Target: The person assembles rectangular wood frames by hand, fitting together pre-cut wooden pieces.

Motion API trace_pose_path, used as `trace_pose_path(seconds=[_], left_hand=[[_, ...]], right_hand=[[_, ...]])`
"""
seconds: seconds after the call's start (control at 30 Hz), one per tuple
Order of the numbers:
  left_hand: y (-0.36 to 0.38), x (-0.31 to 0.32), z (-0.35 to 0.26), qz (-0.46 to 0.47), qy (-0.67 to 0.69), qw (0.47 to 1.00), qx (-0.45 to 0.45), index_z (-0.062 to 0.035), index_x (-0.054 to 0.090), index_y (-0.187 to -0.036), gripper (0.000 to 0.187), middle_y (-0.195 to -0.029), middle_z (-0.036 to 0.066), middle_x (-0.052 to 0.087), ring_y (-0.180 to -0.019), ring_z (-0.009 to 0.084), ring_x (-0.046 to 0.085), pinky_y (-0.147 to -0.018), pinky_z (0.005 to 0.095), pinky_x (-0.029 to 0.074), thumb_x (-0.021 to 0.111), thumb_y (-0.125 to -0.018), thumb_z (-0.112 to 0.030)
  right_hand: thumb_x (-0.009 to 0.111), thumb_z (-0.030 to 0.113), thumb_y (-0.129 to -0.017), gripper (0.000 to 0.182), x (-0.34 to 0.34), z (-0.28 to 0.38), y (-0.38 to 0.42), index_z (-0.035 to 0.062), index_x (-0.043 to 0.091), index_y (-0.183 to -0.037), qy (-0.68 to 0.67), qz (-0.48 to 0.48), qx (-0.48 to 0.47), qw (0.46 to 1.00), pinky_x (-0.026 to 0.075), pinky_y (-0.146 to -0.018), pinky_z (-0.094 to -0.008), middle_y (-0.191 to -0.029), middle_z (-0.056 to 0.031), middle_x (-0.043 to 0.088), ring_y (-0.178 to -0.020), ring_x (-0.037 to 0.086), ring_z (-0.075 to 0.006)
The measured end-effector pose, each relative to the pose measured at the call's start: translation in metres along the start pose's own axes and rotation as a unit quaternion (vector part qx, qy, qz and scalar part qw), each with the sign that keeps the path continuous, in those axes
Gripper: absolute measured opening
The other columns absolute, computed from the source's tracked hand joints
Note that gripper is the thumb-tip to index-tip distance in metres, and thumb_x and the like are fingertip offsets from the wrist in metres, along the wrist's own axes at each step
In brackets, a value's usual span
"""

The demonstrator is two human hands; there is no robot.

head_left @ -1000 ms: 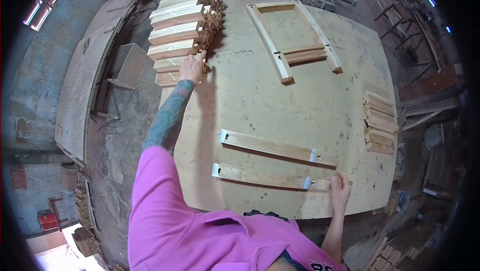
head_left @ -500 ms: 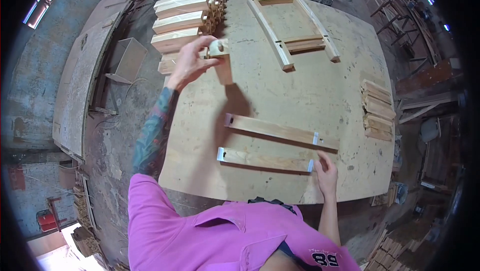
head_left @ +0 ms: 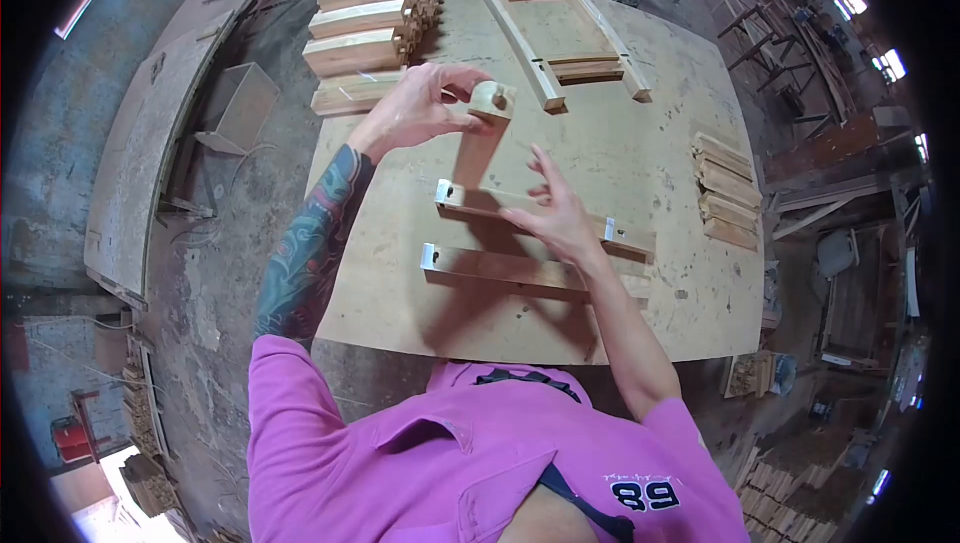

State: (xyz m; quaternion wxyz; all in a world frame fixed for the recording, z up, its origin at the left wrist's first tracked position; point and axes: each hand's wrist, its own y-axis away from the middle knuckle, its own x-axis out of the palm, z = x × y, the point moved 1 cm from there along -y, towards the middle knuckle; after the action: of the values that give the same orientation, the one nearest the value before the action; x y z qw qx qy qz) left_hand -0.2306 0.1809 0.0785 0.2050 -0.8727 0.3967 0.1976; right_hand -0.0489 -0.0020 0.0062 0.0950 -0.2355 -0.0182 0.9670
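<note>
A wooden rail [head_left: 478, 153] with a round dowel at its end is gripped near the top by my left hand [head_left: 436, 106], held raised above the table. My right hand [head_left: 560, 213] is open, fingers spread, over the far one of two wooden bars and holding nothing. That far bar [head_left: 632, 238] lies flat, partly covered by the hand, with pale bands and a dark hole at its left end. Parallel to it and closer to me rests the near bar [head_left: 490, 265], whose right part is partly hidden by my right forearm.
A stack of wooden rails [head_left: 358, 48] with dowelled ends stands at the table's back left. An assembled wooden frame [head_left: 522, 51] lies at the back right. Several short wooden pieces [head_left: 726, 193] line the right edge of the plywood table [head_left: 400, 308].
My left hand has carried the rail right, over the bars' left end. My right hand has left the near bar's right end and moved up and left, fingers spreading.
</note>
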Motion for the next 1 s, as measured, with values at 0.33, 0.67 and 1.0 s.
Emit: trace_pose_path(seconds=[0.33,0.67,1.0], left_hand=[[0.115,-0.007,0.017,-0.231,0.205,0.948,-0.077,-0.0070,0.060,-0.132,0.057,-0.106,0.010,0.068,-0.097,0.0134,0.063,-0.086,0.0279,0.051,0.078,-0.085,-0.035],[0.232,0.072,0.115,-0.097,-0.069,0.987,-0.110,-0.0120,0.056,-0.136,0.080,-0.126,0.014,0.062,-0.122,0.0306,0.054,-0.106,0.0417,0.044,0.089,-0.065,-0.031],[0.220,0.096,0.129,-0.056,0.020,0.995,-0.078,-0.0101,0.063,-0.124,0.066,-0.120,0.008,0.065,-0.121,0.0306,0.053,-0.104,0.0423,0.045,0.081,-0.060,-0.009]], right_hand=[[0.084,0.022,-0.078,0.059,0.065,-0.032,0.014,0.0010,0.056,-0.126,-0.233,0.158,0.074,0.957,0.055,-0.086,-0.0340,-0.115,-0.0104,0.066,-0.104,0.065,-0.0173],[0.067,0.028,-0.094,0.048,0.114,-0.053,0.042,0.0015,0.051,-0.131,-0.046,0.200,0.110,0.973,0.050,-0.101,-0.0369,-0.128,-0.0135,0.059,-0.119,0.058,-0.0236],[0.078,0.015,-0.084,0.054,0.127,-0.025,0.047,0.0039,0.050,-0.129,-0.097,0.235,0.093,0.963,0.053,-0.096,-0.0361,-0.124,-0.0107,0.058,-0.113,0.060,-0.0208]])
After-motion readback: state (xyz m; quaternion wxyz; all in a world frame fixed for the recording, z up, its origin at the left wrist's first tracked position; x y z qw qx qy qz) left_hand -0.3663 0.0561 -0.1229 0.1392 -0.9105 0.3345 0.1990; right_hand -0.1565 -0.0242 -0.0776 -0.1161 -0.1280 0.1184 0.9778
